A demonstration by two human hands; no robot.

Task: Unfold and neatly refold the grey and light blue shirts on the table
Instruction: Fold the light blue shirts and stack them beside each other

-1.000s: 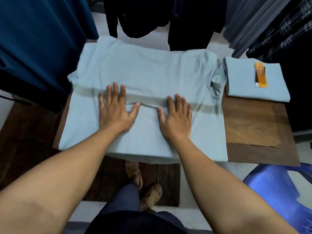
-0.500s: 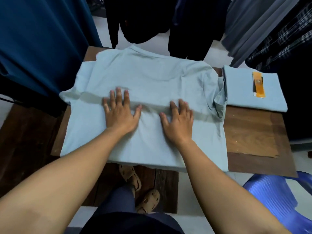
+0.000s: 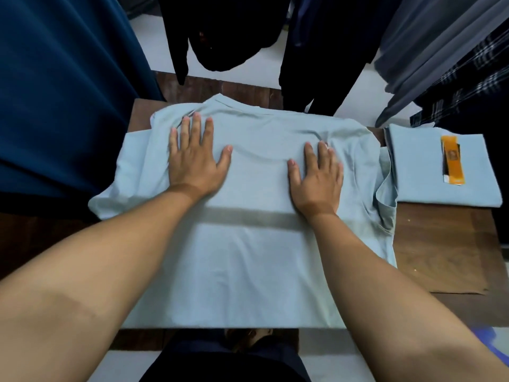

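Pressing palm-down, your left hand and right hand lay apart, fingers straight, on the light blue fabric shirt spread over the brown wooden table — a folded pale blue-grey shirt with an orange paper tag lay just right.

spread shirt on bench, covering left and middle | left hand flat on its far-left part, right hand flat on its far-right part | folded shirt at bench's far-right corner, just beside spread shirt | label on folded shirt | hanging clothes behind bench
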